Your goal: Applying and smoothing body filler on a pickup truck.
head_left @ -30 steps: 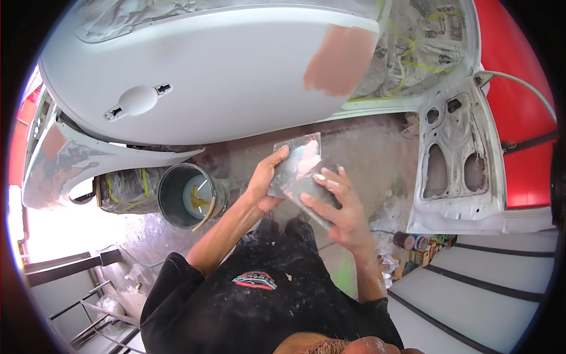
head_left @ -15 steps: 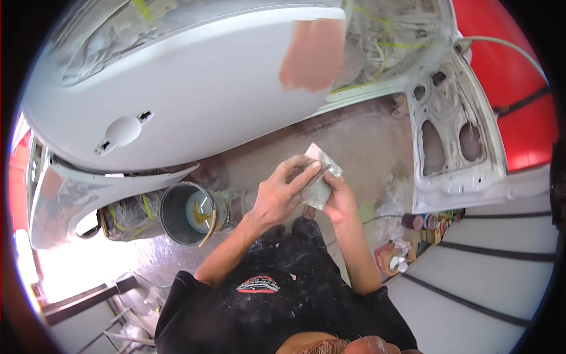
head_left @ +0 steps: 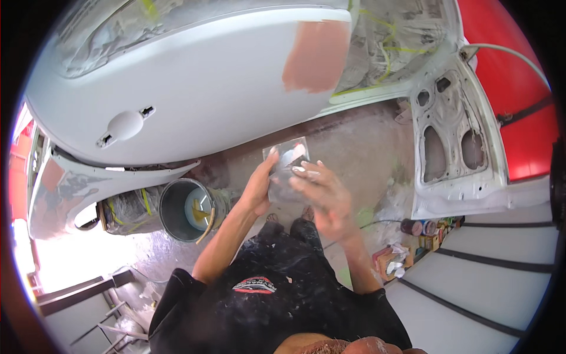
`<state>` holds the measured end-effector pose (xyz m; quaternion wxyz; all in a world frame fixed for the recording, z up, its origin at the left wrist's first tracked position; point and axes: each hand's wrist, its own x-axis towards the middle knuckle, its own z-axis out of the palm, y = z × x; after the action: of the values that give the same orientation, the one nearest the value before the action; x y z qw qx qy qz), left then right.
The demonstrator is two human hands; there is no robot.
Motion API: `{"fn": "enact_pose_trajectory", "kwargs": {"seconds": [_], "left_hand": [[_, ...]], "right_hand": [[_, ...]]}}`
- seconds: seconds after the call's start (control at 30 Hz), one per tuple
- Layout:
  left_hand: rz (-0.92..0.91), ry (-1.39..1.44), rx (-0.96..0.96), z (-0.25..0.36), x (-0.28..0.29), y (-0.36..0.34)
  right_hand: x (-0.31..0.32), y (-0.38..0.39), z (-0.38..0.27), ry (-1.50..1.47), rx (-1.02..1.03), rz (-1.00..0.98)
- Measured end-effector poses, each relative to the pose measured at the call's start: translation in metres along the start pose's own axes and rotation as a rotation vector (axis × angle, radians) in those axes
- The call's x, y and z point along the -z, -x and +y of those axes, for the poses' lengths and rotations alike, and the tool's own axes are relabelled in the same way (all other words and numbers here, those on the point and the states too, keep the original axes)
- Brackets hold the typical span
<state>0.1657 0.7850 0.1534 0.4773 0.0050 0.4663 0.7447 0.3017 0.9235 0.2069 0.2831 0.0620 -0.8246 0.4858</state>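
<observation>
My left hand (head_left: 260,183) grips the left edge of a small flat grey plate (head_left: 284,192), its thumb on top. A pinkish-white smear of paste (head_left: 293,154) lies on the plate's far part. Over the plate's right side, my right hand (head_left: 328,197) bends its fingers, blurred by motion, with white paste on their tips. Something dark shows by those fingertips, too unclear to name. Beyond both hands stands a pale grey car door (head_left: 206,88), with a reddish-brown patch (head_left: 317,56) near its right edge.
Left of my left arm stands a dark bucket (head_left: 177,227) holding cloudy liquid and something yellow. A grey fender (head_left: 62,203) is at far left. To the right an opened door shell (head_left: 454,141) stands out. Cans (head_left: 411,226) and boxes (head_left: 386,259) line the right wall.
Both hands have moved left with the plate, which now lies flatter and shows the pinkish-white paste. My left hand has shifted to its left edge; my right hand has come over it.
</observation>
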Motion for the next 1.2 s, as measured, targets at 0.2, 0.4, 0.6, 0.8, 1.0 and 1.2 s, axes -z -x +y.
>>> {"fn": "enact_pose_trajectory", "kwargs": {"seconds": [0.2, 0.4, 0.6, 0.8, 1.0, 1.2], "left_hand": [[-0.113, 0.452, 0.192, 0.007, -0.007, 0.007], [-0.185, 0.255, -0.029, 0.014, -0.004, 0.016], [-0.127, -0.191, -0.226, 0.028, -0.021, 0.022], [-0.049, -0.159, -0.233, 0.027, -0.019, 0.023], [-0.132, 0.463, 0.059, 0.017, -0.009, 0.008], [-0.251, 0.485, 0.109, 0.006, 0.019, 0.007]], "right_hand": [[0.022, 0.017, -0.005, 0.479, -0.024, -0.231], [0.058, 0.002, -0.011, 0.528, -0.106, -0.004], [0.023, -0.005, -0.022, 0.661, 0.020, -0.300], [0.012, -0.013, -0.012, 0.688, 0.022, -0.254], [0.012, -0.014, -0.028, 0.418, 0.074, -0.360], [0.044, -0.002, -0.002, 0.743, -0.093, -0.261]]}}
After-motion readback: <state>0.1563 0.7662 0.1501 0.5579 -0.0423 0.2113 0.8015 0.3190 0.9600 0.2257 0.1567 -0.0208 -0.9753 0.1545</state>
